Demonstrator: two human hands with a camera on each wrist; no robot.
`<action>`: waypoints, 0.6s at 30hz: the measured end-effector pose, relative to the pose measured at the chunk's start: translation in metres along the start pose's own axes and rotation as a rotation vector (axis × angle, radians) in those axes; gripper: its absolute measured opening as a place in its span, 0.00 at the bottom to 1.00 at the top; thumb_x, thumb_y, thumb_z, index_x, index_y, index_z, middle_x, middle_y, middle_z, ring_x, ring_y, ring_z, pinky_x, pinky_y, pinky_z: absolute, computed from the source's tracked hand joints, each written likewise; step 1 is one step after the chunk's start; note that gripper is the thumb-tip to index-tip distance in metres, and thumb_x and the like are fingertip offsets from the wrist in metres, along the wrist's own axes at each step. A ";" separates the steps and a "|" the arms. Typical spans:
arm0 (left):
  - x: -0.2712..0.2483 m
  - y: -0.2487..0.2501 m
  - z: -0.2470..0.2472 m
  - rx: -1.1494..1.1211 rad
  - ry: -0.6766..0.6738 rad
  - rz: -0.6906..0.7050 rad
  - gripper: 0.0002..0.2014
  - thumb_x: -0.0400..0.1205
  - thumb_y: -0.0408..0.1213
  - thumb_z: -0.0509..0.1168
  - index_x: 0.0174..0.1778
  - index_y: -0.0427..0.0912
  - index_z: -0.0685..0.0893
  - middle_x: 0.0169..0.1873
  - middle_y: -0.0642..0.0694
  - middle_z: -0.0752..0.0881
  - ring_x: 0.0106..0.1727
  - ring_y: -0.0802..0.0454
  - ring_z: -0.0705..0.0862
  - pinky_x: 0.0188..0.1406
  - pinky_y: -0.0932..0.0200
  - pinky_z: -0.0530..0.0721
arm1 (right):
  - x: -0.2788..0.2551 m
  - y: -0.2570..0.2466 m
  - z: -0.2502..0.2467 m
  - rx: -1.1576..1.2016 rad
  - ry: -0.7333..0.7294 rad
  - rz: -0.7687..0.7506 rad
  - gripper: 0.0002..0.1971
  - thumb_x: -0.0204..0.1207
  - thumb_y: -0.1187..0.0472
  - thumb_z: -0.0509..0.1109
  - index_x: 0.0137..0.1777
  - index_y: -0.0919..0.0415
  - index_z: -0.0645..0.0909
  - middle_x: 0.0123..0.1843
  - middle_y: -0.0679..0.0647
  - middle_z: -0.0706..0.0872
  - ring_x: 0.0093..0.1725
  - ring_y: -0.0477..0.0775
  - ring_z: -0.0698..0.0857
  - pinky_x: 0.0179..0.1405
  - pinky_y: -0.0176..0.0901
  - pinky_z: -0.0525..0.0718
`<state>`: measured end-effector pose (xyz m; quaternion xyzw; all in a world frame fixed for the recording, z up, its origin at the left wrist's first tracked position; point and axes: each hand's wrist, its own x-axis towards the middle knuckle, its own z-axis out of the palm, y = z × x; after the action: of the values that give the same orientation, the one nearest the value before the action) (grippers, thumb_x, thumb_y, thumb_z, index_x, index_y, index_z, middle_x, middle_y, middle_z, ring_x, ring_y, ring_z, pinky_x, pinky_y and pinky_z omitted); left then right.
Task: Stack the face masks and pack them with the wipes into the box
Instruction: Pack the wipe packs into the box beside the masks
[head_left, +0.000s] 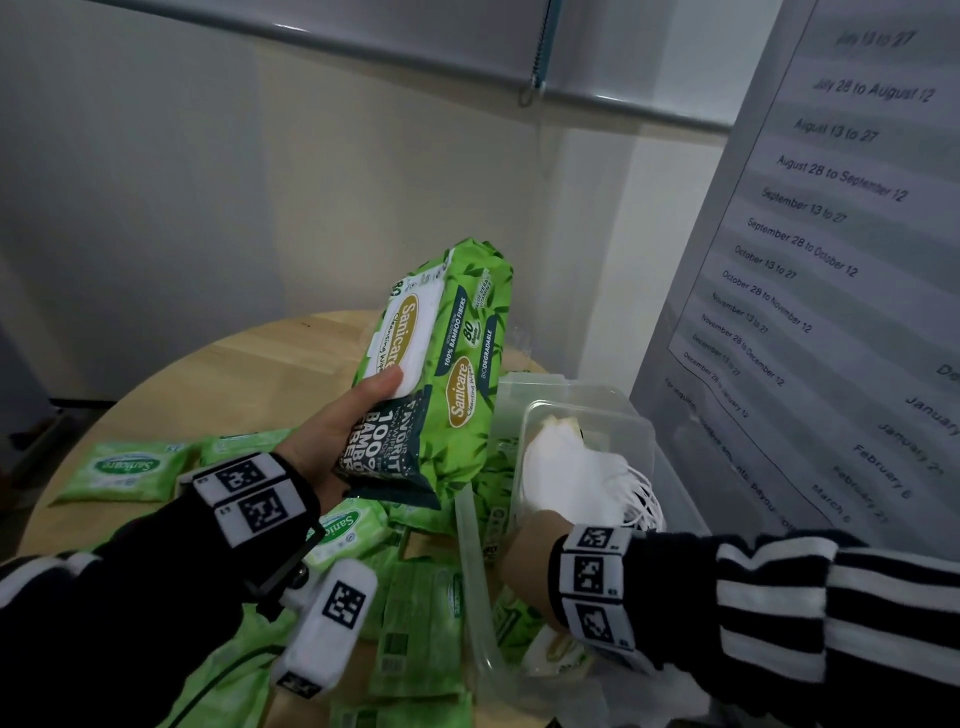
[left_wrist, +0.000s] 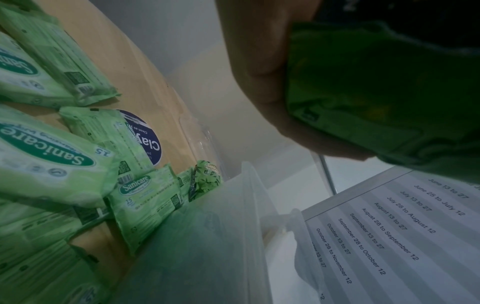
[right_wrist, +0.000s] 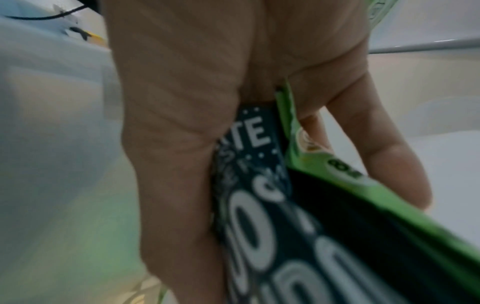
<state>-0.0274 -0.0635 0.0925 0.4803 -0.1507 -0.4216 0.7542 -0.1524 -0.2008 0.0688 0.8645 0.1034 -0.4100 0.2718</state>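
The round wooden counter (head_left: 249, 364) lies under both hands and reaches out beyond the left hand (head_left: 332, 436). A large printed schedule sheet (head_left: 831, 260) stands upright outward of the right hand (head_left: 530, 545), listing date ranges.

The clear plastic box (head_left: 644, 423) sits on the counter, right around and ahead of the right hand. In the left wrist view its translucent wall (left_wrist: 249, 205) is below the left hand (left_wrist: 259, 72).

The big green pack of wipes (head_left: 441, 364) is lifted off the counter in the left hand. The thumb lies across its white flap, the other fingers wrap behind it, and its far end tilts up and away. It hangs between the two hands, just beside the box's near wall. From the left wrist its underside (left_wrist: 376, 92) looks dark.

Many small green wipe packs (head_left: 124, 467) are scattered on the counter below and outward of the left hand, some overlapping and some lying against the box. In the left wrist view these small packs (left_wrist: 44, 150) partly cover a round blue sticker (left_wrist: 148, 139).

The white face masks (head_left: 566, 473) are a stack inside the box, held at their near end by the right hand. Their ear loops trail outward of that hand. Its fingers are hidden beneath the stack.
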 end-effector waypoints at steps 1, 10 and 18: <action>0.000 0.001 0.000 -0.008 0.000 0.003 0.36 0.34 0.53 0.85 0.37 0.43 0.90 0.31 0.42 0.90 0.26 0.49 0.88 0.25 0.58 0.87 | 0.003 -0.001 0.004 -0.004 0.000 -0.001 0.16 0.86 0.66 0.55 0.70 0.69 0.74 0.49 0.64 0.80 0.55 0.55 0.82 0.39 0.29 0.81; 0.000 -0.003 0.004 -0.034 -0.007 0.004 0.46 0.28 0.55 0.84 0.43 0.42 0.87 0.32 0.42 0.90 0.27 0.49 0.89 0.23 0.58 0.86 | -0.041 0.052 0.047 0.359 0.287 0.250 0.36 0.68 0.51 0.76 0.71 0.57 0.62 0.65 0.55 0.72 0.59 0.61 0.79 0.47 0.49 0.78; -0.001 -0.006 0.008 0.021 -0.040 -0.026 0.35 0.27 0.56 0.83 0.29 0.44 0.92 0.31 0.42 0.90 0.26 0.49 0.88 0.23 0.58 0.86 | -0.016 0.042 0.063 0.215 0.188 0.366 0.27 0.77 0.44 0.66 0.66 0.64 0.71 0.61 0.59 0.77 0.59 0.60 0.79 0.46 0.47 0.74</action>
<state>-0.0364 -0.0683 0.0913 0.4818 -0.1638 -0.4391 0.7404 -0.1870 -0.2699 0.0649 0.9273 -0.0743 -0.2801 0.2370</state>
